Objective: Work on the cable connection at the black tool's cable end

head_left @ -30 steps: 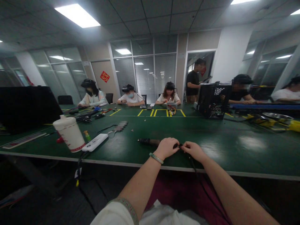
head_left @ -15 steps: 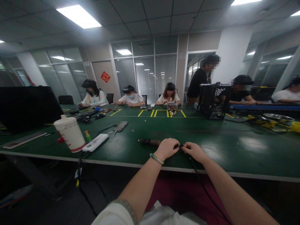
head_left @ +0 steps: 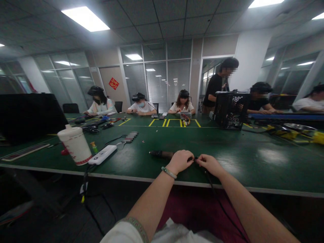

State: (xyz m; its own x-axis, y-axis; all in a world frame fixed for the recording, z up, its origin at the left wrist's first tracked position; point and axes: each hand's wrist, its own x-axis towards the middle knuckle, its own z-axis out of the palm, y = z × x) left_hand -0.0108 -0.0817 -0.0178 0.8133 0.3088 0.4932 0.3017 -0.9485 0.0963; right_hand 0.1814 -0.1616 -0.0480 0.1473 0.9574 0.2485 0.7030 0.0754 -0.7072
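Desk (head_left: 243,158) broad, dark green, yellow tape lines (head_left: 198,123) toward the far half; ceiling lights (head_left: 86,18) glare off its right side. Seated people (head_left: 144,108) across; one standing person (head_left: 212,87) behind a black computer case (head_left: 230,109). Left: tilted-looking white cup (head_left: 76,145) beside a white power strip (head_left: 103,154).

Near edge: both forearms reach forward, hands almost meeting. Left hand (head_left: 181,161), palm down, curled over a dark tool (head_left: 160,154) lying lengthwise, tip pointing left. Right hand (head_left: 209,163) pinches a black cable (head_left: 214,189) that drops over the edge. Whether cable and tool join: cannot tell.
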